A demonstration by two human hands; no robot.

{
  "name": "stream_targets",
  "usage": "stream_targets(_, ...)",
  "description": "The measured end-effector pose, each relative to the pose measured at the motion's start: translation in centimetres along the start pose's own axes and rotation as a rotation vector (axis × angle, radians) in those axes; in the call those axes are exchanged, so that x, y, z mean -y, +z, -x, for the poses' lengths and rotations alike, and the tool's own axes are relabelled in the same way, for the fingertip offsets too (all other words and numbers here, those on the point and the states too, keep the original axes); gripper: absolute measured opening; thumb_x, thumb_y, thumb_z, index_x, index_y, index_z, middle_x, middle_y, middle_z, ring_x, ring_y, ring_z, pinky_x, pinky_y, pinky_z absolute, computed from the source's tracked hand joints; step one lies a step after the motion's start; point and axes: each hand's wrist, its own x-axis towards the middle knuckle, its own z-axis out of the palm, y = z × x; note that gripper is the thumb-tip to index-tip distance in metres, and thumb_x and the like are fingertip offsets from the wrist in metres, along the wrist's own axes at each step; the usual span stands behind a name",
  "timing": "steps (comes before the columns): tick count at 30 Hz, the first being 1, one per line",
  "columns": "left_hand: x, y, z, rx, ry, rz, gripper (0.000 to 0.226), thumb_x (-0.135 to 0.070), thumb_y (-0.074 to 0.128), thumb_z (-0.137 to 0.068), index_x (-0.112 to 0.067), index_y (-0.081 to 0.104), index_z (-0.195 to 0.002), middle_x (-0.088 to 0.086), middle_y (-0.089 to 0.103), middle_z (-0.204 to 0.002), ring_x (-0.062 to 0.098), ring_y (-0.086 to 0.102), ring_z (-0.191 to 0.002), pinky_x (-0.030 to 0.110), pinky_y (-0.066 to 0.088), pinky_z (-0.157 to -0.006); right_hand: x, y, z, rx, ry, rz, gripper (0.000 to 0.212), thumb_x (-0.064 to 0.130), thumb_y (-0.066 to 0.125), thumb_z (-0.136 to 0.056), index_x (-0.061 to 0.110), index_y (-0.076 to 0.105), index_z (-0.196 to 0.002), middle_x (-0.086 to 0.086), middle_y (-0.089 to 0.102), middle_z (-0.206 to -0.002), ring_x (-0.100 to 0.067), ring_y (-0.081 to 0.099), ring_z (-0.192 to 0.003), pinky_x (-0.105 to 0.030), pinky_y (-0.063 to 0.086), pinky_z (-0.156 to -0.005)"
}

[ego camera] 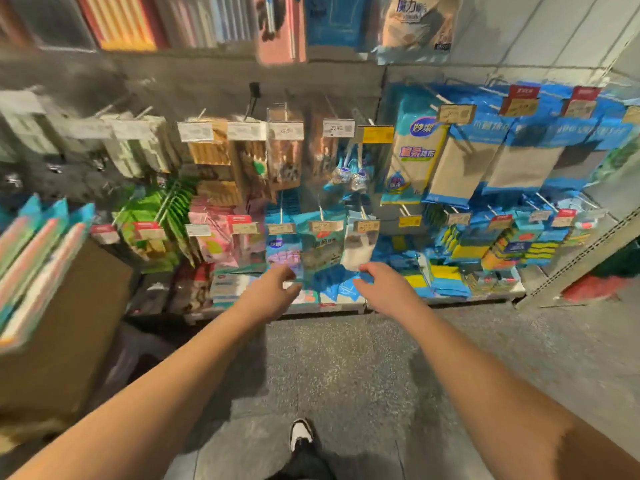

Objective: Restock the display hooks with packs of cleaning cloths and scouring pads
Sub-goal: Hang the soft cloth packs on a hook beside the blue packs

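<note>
open floor [346, 368] lies under both arms up to the bottom shelf [346, 306], while a cardboard box [65, 327] crowds the left side, and tightly packed hanging packs [322, 251] and price tags [325, 226] block the hooks ahead.

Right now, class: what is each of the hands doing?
Left hand: cannot tell, fingers blurred at the hanging packs.
Right hand: cannot tell, fingers curled near the same packs.

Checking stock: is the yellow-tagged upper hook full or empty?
Nearly empty: only two small packs dangle under the yellow tag; neighbouring hooks hold full rows.
</note>
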Motion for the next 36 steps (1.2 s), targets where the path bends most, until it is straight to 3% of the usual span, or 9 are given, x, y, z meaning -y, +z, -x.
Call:
stream_targets(6, 9.6, -6.3, 10.2, -0.101, -0.088, -0.064, 0.04, -0.038, 0.051, -0.102, -0.018, 0.055, -0.137, 0.004, 0.054, -0.143, 0.022, 0.053, -0.129, 0.034, 0.043, -0.103, 10.7, 7.7, 5.7, 0.096, -0.162, 0.068, 0.05, 0.039, 0.048, -0.102, 0.018, 0.044, -0.147, 0.001, 0.04, -0.153, -0.018, 0.042, -0.136, -0.034, 0.036, -0.11)
stream_targets(9, 15.0, -9.9, 14.7, -0.147, -0.117, -0.067, 0.038, -0.037, 0.051, -0.103, -0.017, 0.057, -0.135, 0.002, 0.056, -0.137, 0.019, 0.056, -0.122, 0.029, 0.043, -0.09, 16.0, 12.3, 7.9, 0.133, -0.204, 0.069, 0.05, 0.038, 0.048, -0.102, 0.018, 0.044, -0.147, 0.0, 0.04, -0.153, -0.019, 0.043, -0.136, -0.033, 0.037, -0.109)
stream_targets(19, 33.6, -22.7, 24.0, -0.26, -0.187, -0.071, 0.034, -0.037, 0.052, -0.102, -0.02, 0.06, -0.13, 0.001, 0.059, -0.132, 0.017, 0.054, -0.121, 0.03, 0.042, -0.094, 34.1, 27.6, 11.8, 0.21, -0.173, 0.012, 0.051, 0.041, 0.05, -0.101, 0.02, 0.043, -0.147, 0.0, 0.043, -0.151, -0.019, 0.044, -0.135, -0.031, 0.038, -0.107)
stream_targets(27, 40.7, -29.2, 22.0, -0.197, -0.202, 0.014, 0.041, -0.03, 0.047, -0.103, -0.013, 0.053, -0.14, 0.006, 0.053, -0.144, 0.021, 0.056, -0.124, 0.034, 0.046, -0.099, 43.0, 32.5, 9.4, 0.225, -0.083, -0.107, 0.049, 0.04, 0.051, -0.101, 0.019, 0.044, -0.145, -0.003, 0.049, -0.147, -0.02, 0.049, -0.131, -0.033, 0.043, -0.104)
stream_targets(31, 42.3, -30.7, 18.3, -0.182, -0.214, -0.003, 0.044, -0.027, 0.048, -0.103, -0.01, 0.048, -0.144, 0.009, 0.048, -0.147, 0.025, 0.051, -0.131, 0.036, 0.041, -0.105, 45.4, 34.1, 5.9, 0.222, -0.027, -0.189, 0.052, 0.039, 0.05, -0.101, 0.016, 0.042, -0.147, -0.004, 0.047, -0.149, -0.022, 0.049, -0.131, -0.028, 0.042, -0.093)
stream_targets(36, 43.5, -31.2, 11.8, -0.172, -0.296, 0.007, 0.05, -0.029, 0.053, -0.098, -0.01, 0.043, -0.143, 0.01, 0.045, -0.144, 0.028, 0.049, -0.13, 0.041, 0.042, -0.105, 47.6, 36.6, 0.2, 0.204, 0.058, -0.376, 0.061, 0.037, 0.054, -0.1, 0.012, 0.033, -0.152, -0.009, 0.042, -0.153, -0.025, 0.046, -0.135, -0.034, 0.039, -0.107)
